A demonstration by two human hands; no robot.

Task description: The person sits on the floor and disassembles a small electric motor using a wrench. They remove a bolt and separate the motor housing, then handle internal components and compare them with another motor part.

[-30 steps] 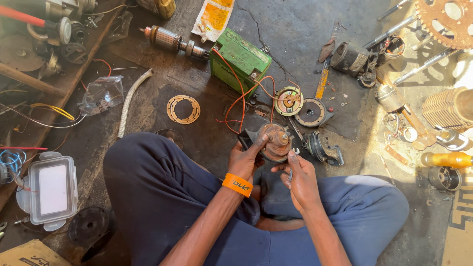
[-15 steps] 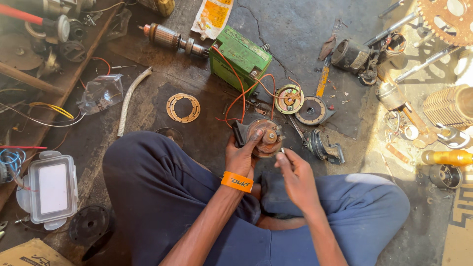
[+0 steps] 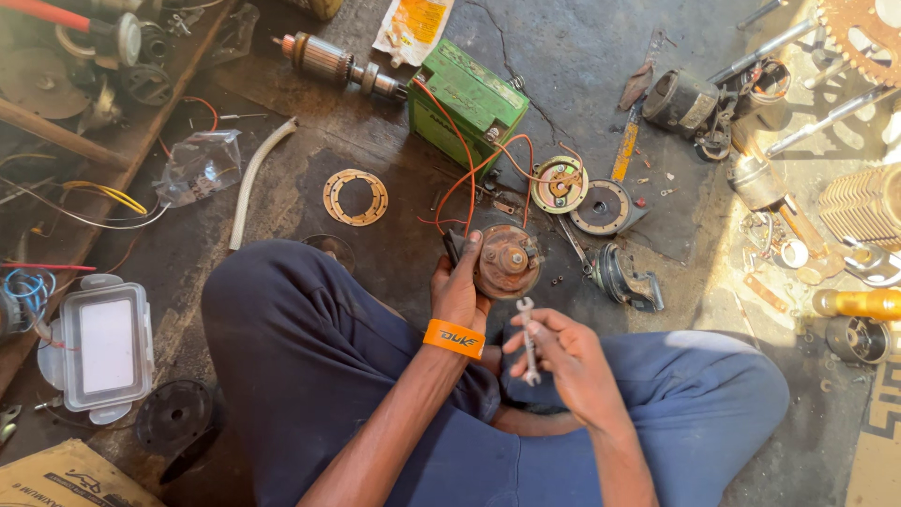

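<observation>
I sit cross-legged on the floor. My left hand (image 3: 458, 286), with an orange wristband, grips a round rusty brown horn-like part (image 3: 507, 261) by its left edge, its face turned up. Orange wires run from this part up to a green battery (image 3: 466, 101). My right hand (image 3: 558, 357) holds a small silver spanner (image 3: 527, 338) upright, just below the round part and apart from it.
Round discs (image 3: 560, 183), (image 3: 601, 207) and a black part (image 3: 627, 280) lie right of my hands. A brass ring gasket (image 3: 355, 196), a motor armature (image 3: 340, 64), a clear plastic box (image 3: 99, 349), a yellow-handled tool (image 3: 859, 303) and a sprocket (image 3: 849, 26) surround me.
My right hand has drawn back from the round part toward my lap, now with the spanner showing upright in it. The left hand keeps the part in about the same place.
</observation>
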